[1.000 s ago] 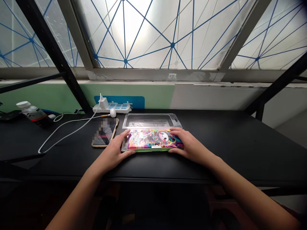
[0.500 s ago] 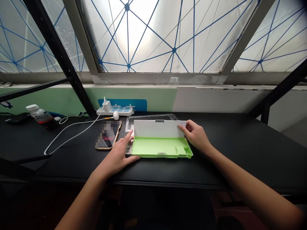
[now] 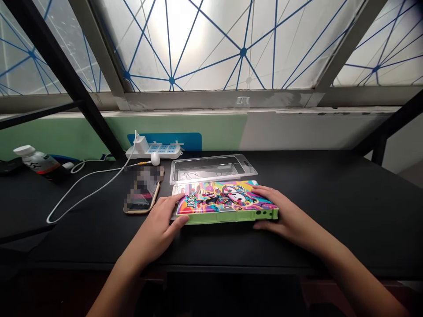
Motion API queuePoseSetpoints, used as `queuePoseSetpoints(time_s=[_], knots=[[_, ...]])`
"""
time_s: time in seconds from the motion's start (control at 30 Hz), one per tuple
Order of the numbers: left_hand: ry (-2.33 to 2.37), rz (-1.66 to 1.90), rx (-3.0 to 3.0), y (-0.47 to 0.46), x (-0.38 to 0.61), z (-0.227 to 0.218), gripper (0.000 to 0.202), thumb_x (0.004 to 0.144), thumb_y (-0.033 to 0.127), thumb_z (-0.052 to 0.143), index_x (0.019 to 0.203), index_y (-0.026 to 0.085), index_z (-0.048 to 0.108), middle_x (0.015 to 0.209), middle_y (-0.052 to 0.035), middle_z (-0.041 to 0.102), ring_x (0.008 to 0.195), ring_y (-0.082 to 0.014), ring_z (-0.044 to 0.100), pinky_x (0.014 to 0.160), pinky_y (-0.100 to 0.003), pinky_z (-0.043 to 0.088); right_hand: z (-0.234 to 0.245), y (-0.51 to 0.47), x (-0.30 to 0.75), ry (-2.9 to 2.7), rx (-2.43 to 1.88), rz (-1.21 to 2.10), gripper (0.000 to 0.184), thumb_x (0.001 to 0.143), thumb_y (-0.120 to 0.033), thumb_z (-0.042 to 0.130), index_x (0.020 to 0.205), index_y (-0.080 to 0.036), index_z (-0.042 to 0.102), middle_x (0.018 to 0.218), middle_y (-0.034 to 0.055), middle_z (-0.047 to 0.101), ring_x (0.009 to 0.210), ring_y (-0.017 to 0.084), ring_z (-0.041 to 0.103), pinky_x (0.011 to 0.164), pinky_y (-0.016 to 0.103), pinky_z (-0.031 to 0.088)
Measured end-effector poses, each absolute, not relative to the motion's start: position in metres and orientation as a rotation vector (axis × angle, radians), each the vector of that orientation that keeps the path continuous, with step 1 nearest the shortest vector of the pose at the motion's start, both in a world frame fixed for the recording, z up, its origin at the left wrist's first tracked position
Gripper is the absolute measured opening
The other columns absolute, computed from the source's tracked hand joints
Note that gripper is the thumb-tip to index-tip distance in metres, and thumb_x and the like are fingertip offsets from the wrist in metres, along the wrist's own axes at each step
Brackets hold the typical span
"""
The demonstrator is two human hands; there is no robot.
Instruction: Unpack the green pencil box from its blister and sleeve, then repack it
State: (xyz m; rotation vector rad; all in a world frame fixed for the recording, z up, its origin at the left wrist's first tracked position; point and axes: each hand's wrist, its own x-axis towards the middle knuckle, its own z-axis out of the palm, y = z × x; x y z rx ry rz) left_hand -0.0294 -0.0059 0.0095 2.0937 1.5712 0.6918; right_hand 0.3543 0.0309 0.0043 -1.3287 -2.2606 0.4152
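A pencil case (image 3: 224,202) with a bright cartoon lid and a light green base lies flat and closed on the black worktop (image 3: 343,207), near its front edge and straight ahead of the person. The left hand (image 3: 158,229) rests at the case's left end. It is half curled, with the thumb pressed to the front corner and the fingertips laid against the end wall by the lid's edge. The right hand (image 3: 287,218) cups the right end, its fingers lying along the far top corner and its thumb stretched out low at the front, below the green side. Both hands thus hold the case between them in a loose, partly open clasp, not a tight fist. A strip of pale card shows from under the case's left end. Just behind the case, and apparently clear of it, sits a clear plastic blister tray (image 3: 211,168), open side up. To the left of the case lies a phone (image 3: 142,196) in a tan cover, face up and close to the left hand. Behind the phone, against the green wall, is a white power strip (image 3: 153,150). A white cable (image 3: 89,180) loops from it across the worktop. At the far left a white-capped bottle (image 3: 36,160) lies on its side.
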Motion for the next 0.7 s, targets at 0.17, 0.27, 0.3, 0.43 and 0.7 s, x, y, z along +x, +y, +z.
queuePoseSetpoints(time_s=[0.17,0.27,0.3,0.43,0.7], knots=[[1.506,0.748,2.167,-0.005,-0.029,0.006,0.059,0.103,0.062,0.040,0.147,0.024,0.049,0.145,-0.0130,0.056,0.135,-0.0327,0.050,0.114,-0.050,0.042,0.007,0.034,0.348,-2.283,-1.355,0.280,0.038,0.094,-0.051,0.061,0.125,-0.030,0.065,0.137,0.0118,0.063,0.126,0.036,0.058,0.102,0.055,0.050],[1.534,0.691,2.165,-0.004,-0.025,0.008,0.052,0.104,0.059,0.040,0.138,0.023,0.056,0.141,-0.0125,0.058,0.134,-0.0318,0.049,0.114,-0.050,0.040,0.011,0.037,0.340,-2.309,-1.450,0.314,0.042,0.097,-0.061,0.049,0.110,-0.028,0.072,0.120,0.0124,0.068,0.111,0.034,0.062,0.093,0.053,0.053],[1.551,0.667,2.159,-0.003,-0.024,0.009,0.049,0.105,0.057,0.039,0.135,0.023,0.057,0.141,-0.0118,0.058,0.134,-0.0313,0.048,0.115,-0.050,0.039,0.012,0.038,0.338,-2.316,-1.497,0.325,0.046,0.099,-0.062,0.043,0.106,-0.028,0.073,0.114,0.0121,0.068,0.106,0.033,0.062,0.090,0.052,0.053],[1.632,0.653,2.131,-0.002,-0.021,0.009,0.047,0.104,0.055,0.042,0.134,0.022,0.057,0.145,-0.0118,0.056,0.137,-0.0319,0.044,0.116,-0.051,0.038,0.010,0.038,0.332,-2.310,-1.652,0.253,0.058,0.100,-0.067,0.032,0.105,-0.026,0.072,0.107,0.0108,0.066,0.102,0.031,0.061,0.088,0.049,0.051],[1.680,0.655,2.203,0.001,-0.021,0.003,0.057,0.105,0.056,0.040,0.146,0.018,0.050,0.150,-0.0128,0.053,0.139,-0.0322,0.043,0.117,-0.051,0.036,0.012,0.037,0.318,-2.256,-1.484,-0.592,0.053,0.103,-0.054,0.041,0.131,-0.012,0.056,0.142,0.0235,0.056,0.123,0.040,0.056,0.098,0.054,0.041]])
